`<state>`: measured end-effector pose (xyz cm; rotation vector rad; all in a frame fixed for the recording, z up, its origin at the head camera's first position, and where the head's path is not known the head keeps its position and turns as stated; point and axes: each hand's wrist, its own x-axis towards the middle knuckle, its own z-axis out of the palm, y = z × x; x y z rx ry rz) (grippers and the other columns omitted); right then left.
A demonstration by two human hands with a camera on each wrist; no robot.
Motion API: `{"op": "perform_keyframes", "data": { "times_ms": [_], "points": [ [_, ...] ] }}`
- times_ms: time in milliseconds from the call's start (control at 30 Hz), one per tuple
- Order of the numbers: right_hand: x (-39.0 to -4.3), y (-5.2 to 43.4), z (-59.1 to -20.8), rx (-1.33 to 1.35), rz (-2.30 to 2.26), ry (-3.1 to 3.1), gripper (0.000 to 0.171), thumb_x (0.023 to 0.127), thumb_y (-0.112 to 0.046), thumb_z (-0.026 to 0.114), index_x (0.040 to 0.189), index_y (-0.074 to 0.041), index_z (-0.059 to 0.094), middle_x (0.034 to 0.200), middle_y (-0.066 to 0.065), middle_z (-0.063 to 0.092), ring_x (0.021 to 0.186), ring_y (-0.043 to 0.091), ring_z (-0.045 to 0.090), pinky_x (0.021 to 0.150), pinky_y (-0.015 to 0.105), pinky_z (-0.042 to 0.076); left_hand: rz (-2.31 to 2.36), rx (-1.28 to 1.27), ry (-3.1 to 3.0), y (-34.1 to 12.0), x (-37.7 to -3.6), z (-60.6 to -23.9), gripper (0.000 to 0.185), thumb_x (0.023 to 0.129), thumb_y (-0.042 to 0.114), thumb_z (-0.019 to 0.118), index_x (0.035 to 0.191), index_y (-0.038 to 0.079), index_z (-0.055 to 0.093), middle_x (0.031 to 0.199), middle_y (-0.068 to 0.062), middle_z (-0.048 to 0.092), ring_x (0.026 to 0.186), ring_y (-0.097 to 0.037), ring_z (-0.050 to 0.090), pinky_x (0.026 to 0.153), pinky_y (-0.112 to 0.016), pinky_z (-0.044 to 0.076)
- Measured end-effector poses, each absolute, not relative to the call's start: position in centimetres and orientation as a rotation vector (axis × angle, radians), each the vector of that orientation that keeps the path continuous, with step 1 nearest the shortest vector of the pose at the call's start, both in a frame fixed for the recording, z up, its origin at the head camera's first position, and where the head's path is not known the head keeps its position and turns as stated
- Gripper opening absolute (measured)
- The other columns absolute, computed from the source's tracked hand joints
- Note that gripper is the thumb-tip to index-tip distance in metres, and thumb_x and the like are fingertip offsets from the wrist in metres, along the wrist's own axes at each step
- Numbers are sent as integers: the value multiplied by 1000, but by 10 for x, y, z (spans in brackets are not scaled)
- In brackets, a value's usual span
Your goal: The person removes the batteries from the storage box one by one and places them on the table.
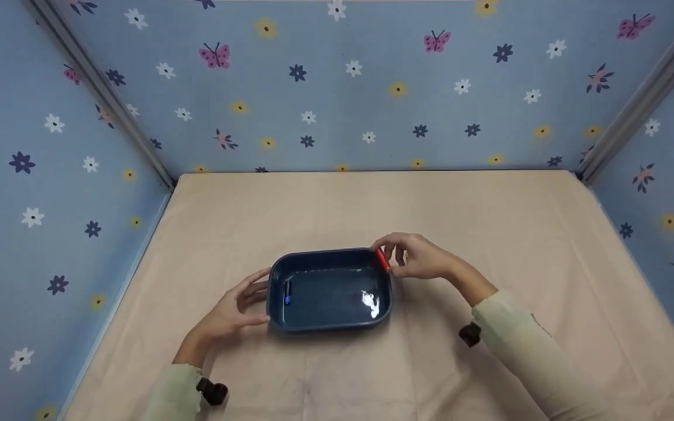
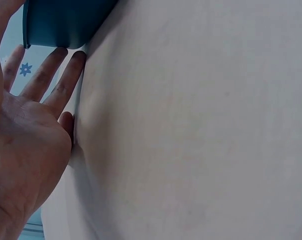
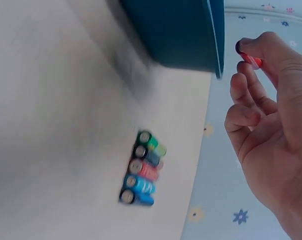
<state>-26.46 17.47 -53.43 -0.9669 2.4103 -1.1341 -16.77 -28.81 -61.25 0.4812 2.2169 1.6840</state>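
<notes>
A dark blue rectangular dish lies between the two hands. My left hand is at its left end, fingers fairly straight and spread, fingertips right at the wall; the left wrist view shows the same hand beneath the dish's side. My right hand pinches a red battery between thumb and fingertips at the far right corner of the rim. In the right wrist view, the battery shows a dark end. Inside the dish, near its left wall, lies a small dark-and-blue battery.
Several batteries, green, dark, red and blue, lie side by side in the right wrist view. A beige cloth covers the table. Blue flowered panels close off the back and both sides. Small black devices sit at both wrists.
</notes>
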Motion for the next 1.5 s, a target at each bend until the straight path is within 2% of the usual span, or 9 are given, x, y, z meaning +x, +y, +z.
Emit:
{"op": "perform_keyframes", "data": {
  "times_ms": [233,333,467,700,833,1033,1267,1500],
  "points": [
    [-260,200,-541,-917,-1190,2444,55,89,7,77,143,-1,71,105,16,74,83,24,64,74,26,54,1693,491,2221,-290,-164,-616,103,95,4,89,179,12,29,175,-28,48,160,-51,50,122,-14,47],
    [-259,212,-544,-919,-1186,2470,55,89,8,77,142,-1,71,103,17,75,81,19,64,74,26,55,1691,487,2223,-290,-163,-617,103,95,6,89,179,12,30,175,-28,48,160,-53,50,121,-13,46],
    [-258,228,-545,-888,-1184,2507,56,87,10,76,142,0,71,104,18,75,82,16,63,74,25,55,1690,471,2224,-290,-163,-616,103,95,8,90,179,14,31,175,-27,48,160,-55,49,121,-12,45],
    [-254,252,-543,-777,-1134,2573,58,87,11,75,143,0,71,107,17,74,85,17,63,77,27,55,1700,469,2217,-290,-162,-617,103,94,5,90,179,13,31,175,-27,49,161,-54,48,121,-12,45],
    [-251,264,-543,-719,-1111,2609,58,87,12,74,144,0,70,108,17,73,87,19,62,77,24,55,1700,471,2213,-290,-163,-617,103,95,6,89,179,13,30,176,-27,48,161,-54,48,121,-12,45],
    [-250,274,-549,-613,-1100,2631,57,90,9,75,146,1,68,111,19,72,89,20,62,77,20,53,1681,442,2231,-292,-164,-614,103,95,9,91,179,17,32,177,-24,48,163,-51,48,121,-11,44],
    [-254,282,-559,-472,-1205,2632,57,89,9,76,145,4,68,107,22,71,82,17,58,72,22,49,1696,484,2208,-291,-166,-612,104,95,4,89,179,12,29,176,-28,47,161,-54,48,121,-12,45],
    [-258,283,-571,-340,-1207,2596,59,92,6,77,149,1,66,113,21,70,91,19,60,75,24,51,1697,514,2209,-289,-168,-613,102,95,5,89,178,12,30,175,-28,48,160,-52,50,122,-13,46]
  ]
}}
